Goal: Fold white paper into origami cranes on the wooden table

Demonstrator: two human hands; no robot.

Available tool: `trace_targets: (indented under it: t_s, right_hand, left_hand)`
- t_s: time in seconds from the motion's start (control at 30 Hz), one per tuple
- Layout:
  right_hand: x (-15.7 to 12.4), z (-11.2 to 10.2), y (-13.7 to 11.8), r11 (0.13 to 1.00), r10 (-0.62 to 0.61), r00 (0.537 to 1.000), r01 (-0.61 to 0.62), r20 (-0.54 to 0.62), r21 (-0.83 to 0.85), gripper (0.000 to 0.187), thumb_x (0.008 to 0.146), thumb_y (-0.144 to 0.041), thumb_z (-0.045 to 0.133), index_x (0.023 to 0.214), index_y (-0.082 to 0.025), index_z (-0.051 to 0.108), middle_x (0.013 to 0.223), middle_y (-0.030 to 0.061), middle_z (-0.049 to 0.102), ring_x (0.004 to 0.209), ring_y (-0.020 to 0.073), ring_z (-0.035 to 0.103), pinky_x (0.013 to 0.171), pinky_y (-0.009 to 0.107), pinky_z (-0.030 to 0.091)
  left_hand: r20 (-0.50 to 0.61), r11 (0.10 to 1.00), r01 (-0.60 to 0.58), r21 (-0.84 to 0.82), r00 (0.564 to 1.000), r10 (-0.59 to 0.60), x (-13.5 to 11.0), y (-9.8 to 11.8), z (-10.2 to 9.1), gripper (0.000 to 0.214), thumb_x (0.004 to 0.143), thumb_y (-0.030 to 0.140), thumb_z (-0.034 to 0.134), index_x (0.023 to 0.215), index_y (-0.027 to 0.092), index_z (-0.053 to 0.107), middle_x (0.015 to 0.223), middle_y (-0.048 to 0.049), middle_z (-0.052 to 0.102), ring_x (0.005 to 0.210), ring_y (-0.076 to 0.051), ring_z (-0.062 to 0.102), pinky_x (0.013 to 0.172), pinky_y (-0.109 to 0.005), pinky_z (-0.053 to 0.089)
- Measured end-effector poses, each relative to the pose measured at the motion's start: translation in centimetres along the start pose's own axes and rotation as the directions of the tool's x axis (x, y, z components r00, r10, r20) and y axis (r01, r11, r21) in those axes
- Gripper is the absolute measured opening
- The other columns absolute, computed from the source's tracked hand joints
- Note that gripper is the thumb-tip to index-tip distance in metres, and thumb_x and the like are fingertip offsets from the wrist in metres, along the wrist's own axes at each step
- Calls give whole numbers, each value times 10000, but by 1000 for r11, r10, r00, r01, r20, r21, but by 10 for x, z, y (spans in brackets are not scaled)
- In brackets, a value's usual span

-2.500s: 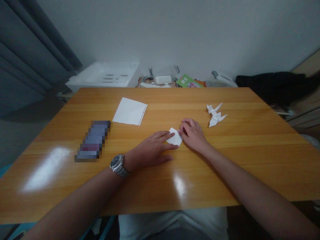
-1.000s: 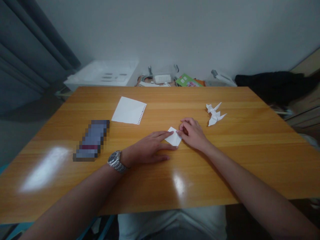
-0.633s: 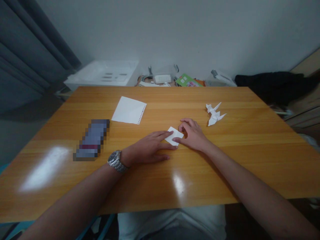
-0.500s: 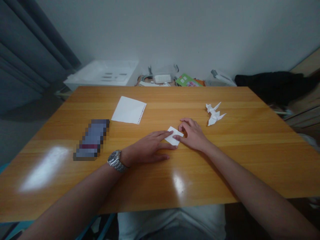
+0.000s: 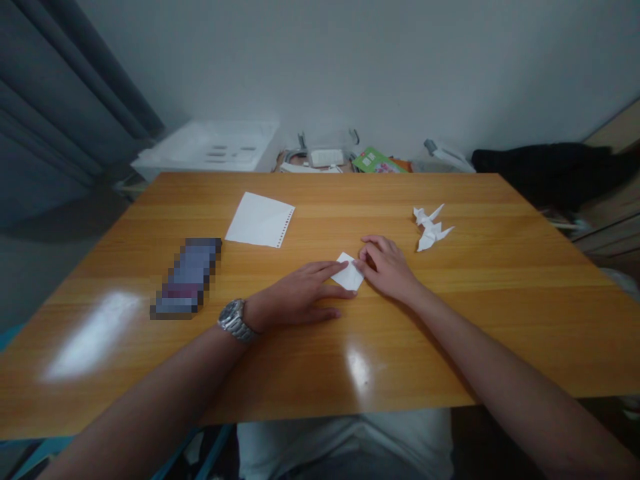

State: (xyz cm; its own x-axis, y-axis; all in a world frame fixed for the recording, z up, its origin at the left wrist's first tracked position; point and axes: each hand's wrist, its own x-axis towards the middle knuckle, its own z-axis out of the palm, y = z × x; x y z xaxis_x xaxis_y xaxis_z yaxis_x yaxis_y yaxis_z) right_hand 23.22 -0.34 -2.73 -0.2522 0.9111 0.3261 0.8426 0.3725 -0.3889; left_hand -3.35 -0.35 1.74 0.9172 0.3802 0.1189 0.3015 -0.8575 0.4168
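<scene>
Left grip (image 5: 297, 295) splays over folded paper (image 5: 349, 277); right grip (image 5: 387, 268) pinches its two-o'clock edge — slotted white tray (image 5: 193, 145) at eleven o'clock.

On the table (image 5: 525, 287), the sheet (image 5: 261, 220) lies left, origami (image 5: 431, 235) right, folded paper (image 5: 349, 279) between (nearer the front).

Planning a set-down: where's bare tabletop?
Free: the far strip between the punched sheet and the paper figure; right of it, beyond the right forearm. Crowded: centre, left hand and right hand both on the folded paper; left, the pixelated slab near the sheet.
</scene>
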Motion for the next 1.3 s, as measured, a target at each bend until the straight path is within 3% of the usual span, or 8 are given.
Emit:
trace_targets:
  t_s: [0.43,0.6,0.87,1.07,1.3]
  right_hand:
    - [2,0,1,999,-13,999,15,-41,50,132,932,-349,626,884,-226,627,1273,135,608,1212,335,560,1027,542,448]
    - [2,-6,-1,988,-25,998,34,-61,150,99,932,-313,627,923,-218,655,1195,136,636,1188,307,582,1045,504,448]
    - [2,-15,-4,966,-96,995,93,1,239,146,916,-310,678,1040,-248,722,1194,86,703,1160,274,620,1037,486,453]
    - [1,-14,0,969,-109,993,95,48,228,210,913,-330,702,1106,-256,741,1224,82,718,1168,280,633,1034,493,459]
    - [-1,-12,-3,975,-102,994,92,39,203,199,902,-352,720,1073,-251,745,1239,88,701,1154,278,638,1017,486,474]
  left_hand:
    - [-44,1000,-4,24,999,5,0,-1,6,456,965,435,628,1409,337,598,1648,-85,332,1483,-337,368,1200,-518,349]
    - [-40,995,30,92,999,-26,-1,2,8,497,980,472,591,1457,339,547,1646,-103,327,1469,-346,380,1194,-540,330]
    - [-61,992,52,115,997,-45,2,9,8,529,977,492,591,1481,352,513,1624,-110,357,1456,-356,377,1183,-561,317]
    - [-70,988,70,134,996,-61,3,5,8,498,1015,475,525,1473,277,512,1591,-130,413,1430,-321,427,1176,-511,354]
    - [-184,964,184,192,972,-149,2,-9,7,375,1041,328,482,1368,172,577,1459,-126,561,1337,-274,523,1156,-455,394]
